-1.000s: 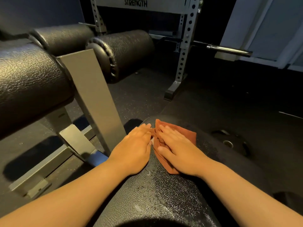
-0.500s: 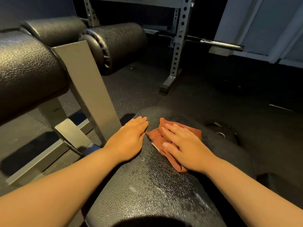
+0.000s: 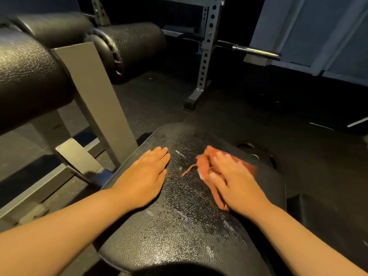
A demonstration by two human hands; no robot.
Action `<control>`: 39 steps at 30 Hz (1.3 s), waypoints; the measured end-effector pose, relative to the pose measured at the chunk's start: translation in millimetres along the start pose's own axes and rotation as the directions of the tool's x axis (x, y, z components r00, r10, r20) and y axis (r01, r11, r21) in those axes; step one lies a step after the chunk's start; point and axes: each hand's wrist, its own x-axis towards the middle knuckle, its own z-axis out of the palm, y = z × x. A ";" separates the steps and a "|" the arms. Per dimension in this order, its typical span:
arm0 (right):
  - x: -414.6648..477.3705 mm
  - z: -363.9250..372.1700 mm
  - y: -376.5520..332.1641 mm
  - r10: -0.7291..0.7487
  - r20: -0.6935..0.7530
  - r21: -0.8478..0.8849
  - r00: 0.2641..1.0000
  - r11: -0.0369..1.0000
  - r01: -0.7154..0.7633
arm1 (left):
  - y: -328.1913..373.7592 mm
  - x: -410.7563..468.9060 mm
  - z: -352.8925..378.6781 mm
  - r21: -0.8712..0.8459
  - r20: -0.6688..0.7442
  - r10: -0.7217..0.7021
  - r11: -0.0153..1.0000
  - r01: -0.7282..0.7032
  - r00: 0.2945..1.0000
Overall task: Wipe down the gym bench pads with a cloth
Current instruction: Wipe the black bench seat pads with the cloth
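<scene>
The orange cloth [image 3: 202,165] lies on the far right part of the black bench pad [image 3: 179,226], close to its right edge. It is pressed under the right grip [image 3: 233,182], a bare hand with fingers laid flat rather than curled; both are blurred. The left grip [image 3: 145,176], released, rests palm down on the pad's left side, apart from the cloth, with shiny streaked vinyl between them.

A grey steel post [image 3: 95,92] and roller pads [image 3: 29,76] crowd the left edge. Past the pad's far end the dark floor [image 3: 159,100] lies open up to a holed rack upright [image 3: 207,46] and a barbell end [image 3: 256,52]. A weight plate [image 3: 260,154] lies on the floor just right of the cloth.
</scene>
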 end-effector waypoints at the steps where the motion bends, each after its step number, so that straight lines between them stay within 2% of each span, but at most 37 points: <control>1: 3.7 2.4 -4.9 0.088 -0.035 -0.036 0.995 0.995 -0.090 | 1.5 -1.5 0.9 0.003 0.003 0.001 1.000 -0.001 1.000; 3: 4.7 15.7 -32.0 0.128 -0.077 -0.048 0.989 0.990 -0.132 | 2.0 -4.3 1.8 0.011 -0.006 0.004 1.000 -0.004 1.000; 6: -17.6 22.0 -72.0 -0.068 0.019 0.047 0.998 0.997 0.067 | 1.4 -6.3 3.0 0.014 -0.023 0.011 1.000 -0.010 1.000; 8: -31.5 12.6 -66.9 -0.196 0.119 0.084 0.973 0.979 0.187 | 1.9 -7.3 3.4 0.029 -0.006 0.017 0.999 -0.016 1.000; 10: -32.4 4.8 -41.1 -0.245 0.163 0.039 0.956 0.970 0.242 | 3.3 -5.7 4.0 0.039 0.001 0.011 0.999 -0.011 1.000; 12: -23.9 1.6 -20.8 -0.174 0.137 -0.010 0.975 0.984 0.177 | 3.1 -4.7 4.4 0.050 -0.005 -0.002 0.999 0.003 1.000; 15: -9.8 9.1 -27.4 0.022 0.048 -0.067 0.999 0.998 -0.018 | 2.6 -4.0 3.6 0.049 0.000 -0.016 0.999 0.016 1.000; 17: -12.8 16.0 -48.2 0.043 0.032 -0.041 0.999 0.998 -0.042 | 2.6 -5.0 1.5 0.048 0.014 -0.020 0.999 0.020 1.000; 19: -26.0 16.6 -57.9 -0.085 0.107 0.028 0.991 0.996 0.083 | 4.8 -5.8 -0.6 0.048 0.023 -0.011 0.999 0.010 1.000; 21: -40.6 6.9 -50.5 -0.244 0.187 0.052 0.952 0.970 0.239 | 6.3 -6.1 -1.3 0.051 0.025 -0.021 0.999 0.019 0.999; 23: -48.7 2.5 -27.7 -0.293 0.193 0.018 0.936 0.955 0.296 | 6.9 -5.8 -2.2 0.053 0.023 -0.031 0.998 0.030 0.999; 24: -50.6 3.9 -15.9 -0.238 0.142 -0.027 0.961 0.970 0.244 | 6.7 -5.9 -2.6 0.054 0.021 -0.030 0.998 0.029 0.999; 25: -50.8 6.1 -6.4 -0.120 0.066 -0.074 0.991 0.989 0.124 | 6.6 -6.4 -2.5 0.052 0.018 -0.027 0.998 0.026 0.999; 26: -48.8 8.8 -2.8 0.055 -0.023 -0.102 0.998 0.993 -0.057 | 7.4 -7.5 -3.0 0.047 0.014 -0.024 0.999 0.023 1.000; 27: -45.3 11.1 -8.1 0.212 -0.105 -0.103 0.972 0.969 -0.223 | 8.1 -9.2 -2.5 0.037 0.009 -0.028 0.999 0.027 1.000; 28: -41.9 15.6 -19.1 0.282 -0.167 -0.080 0.945 0.951 -0.298 | 9.2 -10.9 -2.0 0.024 0.000 -0.042 0.999 0.041 0.999; 30: -42.9 26.8 -45.6 0.211 -0.187 -0.034 0.959 0.975 -0.221 | 15.5 -14.0 0.0 -0.012 -0.015 -0.073 0.997 0.072 0.997; 32: -55.0 31.0 -58.9 0.009 -0.075 0.018 0.997 1.000 -0.007 | 24.9 -16.8 3.4 -0.051 -0.021 -0.069 0.996 0.068 0.997; 34: -67.6 16.9 -44.6 -0.161 0.067 0.047 0.985 0.986 0.158 | 35.5 -19.2 5.2 -0.077 0.006 -0.041 0.996 0.042 0.999; 35: -70.7 10.9 -28.7 -0.199 0.106 0.021 0.974 0.980 0.198 | 39.4 -20.0 7.1 -0.079 0.021 -0.029 0.996 0.030 0.999; 37: -68.5 0.3 4.9 -0.137 0.102 -0.053 0.985 0.988 0.143 | 47.4 -22.6 9.5 -0.073 0.033 -0.012 0.997 0.014 0.999; 39: -60.8 -5.3 22.4 0.045 0.048 -0.088 0.998 0.995 -0.040 | 53.3 -25.4 11.4 -0.053 0.032 -0.002 0.999 0.004 0.999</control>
